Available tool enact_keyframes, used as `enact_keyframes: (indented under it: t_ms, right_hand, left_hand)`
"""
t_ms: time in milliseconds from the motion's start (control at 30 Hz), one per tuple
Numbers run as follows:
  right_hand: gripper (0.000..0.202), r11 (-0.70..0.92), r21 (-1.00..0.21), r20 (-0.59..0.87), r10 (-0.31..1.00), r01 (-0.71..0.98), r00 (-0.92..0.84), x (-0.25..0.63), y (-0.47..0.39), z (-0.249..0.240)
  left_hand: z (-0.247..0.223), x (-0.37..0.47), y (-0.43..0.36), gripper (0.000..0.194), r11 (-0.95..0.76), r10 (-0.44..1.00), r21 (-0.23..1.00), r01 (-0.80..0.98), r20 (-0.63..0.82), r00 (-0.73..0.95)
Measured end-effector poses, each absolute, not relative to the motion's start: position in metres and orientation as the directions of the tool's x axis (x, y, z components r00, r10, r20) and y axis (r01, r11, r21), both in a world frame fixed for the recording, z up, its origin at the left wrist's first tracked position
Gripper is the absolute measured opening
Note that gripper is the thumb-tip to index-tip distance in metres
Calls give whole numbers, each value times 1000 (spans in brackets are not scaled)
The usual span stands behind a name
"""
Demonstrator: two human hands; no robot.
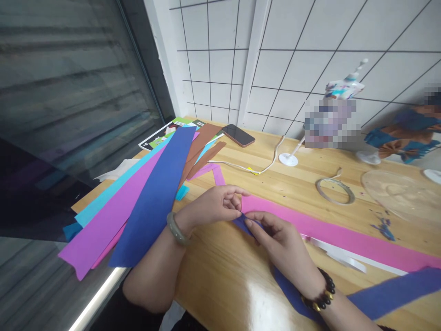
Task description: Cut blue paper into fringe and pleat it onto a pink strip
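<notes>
A dark blue crepe paper strip (296, 289) runs from my fingers under my right wrist and off to the right. My left hand (223, 202), with a bangle on its wrist, pinches the strip's narrow end between thumb and fingers. Close against it, my right hand (272, 230) grips the same strip between thumb and forefinger, where it looks gathered or folded. Just behind both hands lies a long pink paper strip (310, 220). Beside it is a curled white ribbon (337, 255), partly hidden by my right hand.
Left of my arms, wide blue (155, 197), purple (113, 216) and brown paper strips (203, 147) overhang the table edge. A phone (238, 135), a white cable (241, 165), a tape roll (334, 191) and a small dress form (344, 87) stand or lie farther back.
</notes>
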State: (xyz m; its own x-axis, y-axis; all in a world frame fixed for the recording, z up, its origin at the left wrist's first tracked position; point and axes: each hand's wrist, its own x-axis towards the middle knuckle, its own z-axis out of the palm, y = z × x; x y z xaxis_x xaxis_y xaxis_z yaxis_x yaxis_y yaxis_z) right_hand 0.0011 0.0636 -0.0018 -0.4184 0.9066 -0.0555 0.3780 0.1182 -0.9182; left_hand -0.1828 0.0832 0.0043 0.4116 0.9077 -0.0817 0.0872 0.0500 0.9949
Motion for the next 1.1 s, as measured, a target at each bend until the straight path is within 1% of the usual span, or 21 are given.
enact_keyframes:
  t_ms: [167, 267, 367, 567, 700, 967, 1033, 1100]
  right_hand:
    - [30, -61, -930, -221, 881, 363, -419, 1, 64, -2]
    - [29, -89, -926, -259, 857, 366, -446, 2, 66, 1]
    - [26, -65, -923, -254, 844, 380, -473, 3, 68, 3]
    - [25, 9, -918, -184, 876, 397, -446, 7, 70, 2]
    - [23, 47, -929, -137, 877, 366, -460, 6, 68, 1]
    - [22, 156, -912, -52, 875, 380, -482, 5, 66, 4]
    - [22, 152, -909, -62, 872, 388, -486, 6, 66, 4]
    - [23, 120, -908, -108, 858, 401, -501, 7, 67, 3]
  left_hand:
    - [1, -184, 84, 42, 31, 907, 995, 98, -69, 414]
    - [1, -184, 84, 44, 36, 908, 995, 98, -73, 413]
    - [3, -184, 83, 46, 44, 907, 994, 95, -80, 414]
    - [6, -183, 83, 47, 62, 900, 996, 71, -86, 428]
    - [5, -183, 83, 47, 60, 896, 996, 60, -80, 436]
    - [3, -182, 84, 46, 61, 897, 996, 64, -82, 435]
    - [4, -182, 84, 46, 61, 897, 996, 71, -86, 433]
    - [4, -182, 84, 47, 59, 897, 995, 78, -87, 433]
